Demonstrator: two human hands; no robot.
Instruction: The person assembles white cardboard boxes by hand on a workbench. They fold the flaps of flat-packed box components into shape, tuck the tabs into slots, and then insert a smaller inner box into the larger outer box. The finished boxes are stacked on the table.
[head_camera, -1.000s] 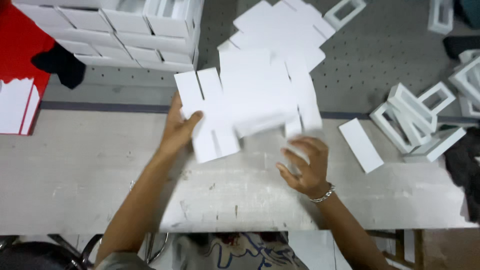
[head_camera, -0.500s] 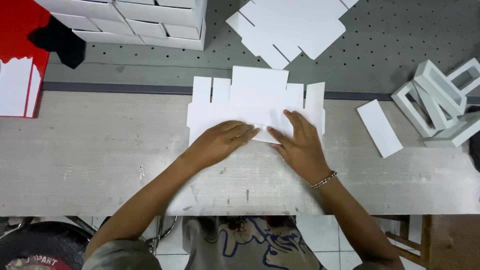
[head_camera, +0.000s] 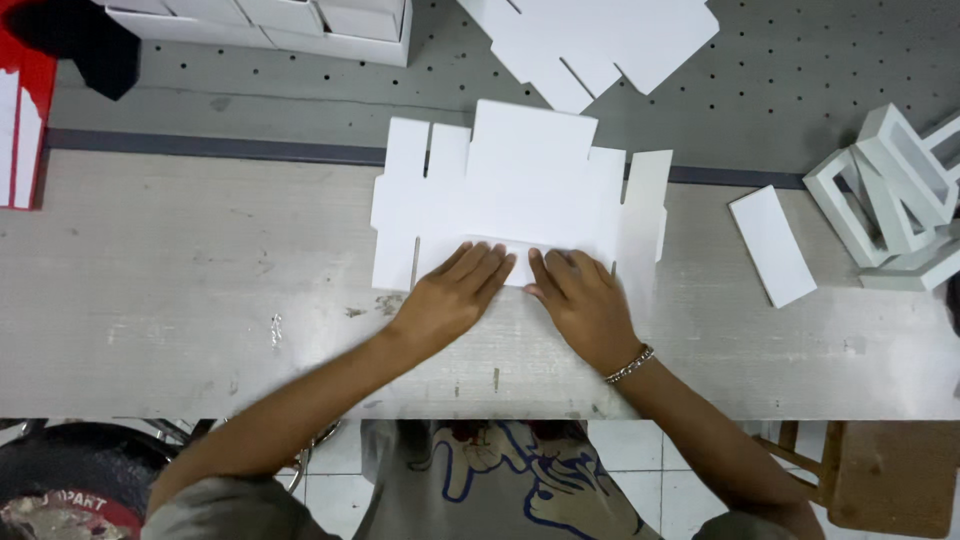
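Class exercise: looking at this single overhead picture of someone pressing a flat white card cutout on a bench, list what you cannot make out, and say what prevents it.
- Near edge of the flat white cardboard cutout: covered by the left hand and right hand, head view.
- Stack of white die-cut sheets: cut off by the top edge.
- Red object: cut off by the left edge; kind unclear.
- White frame pieces: overlapping, partly past the right edge; count uncertain.
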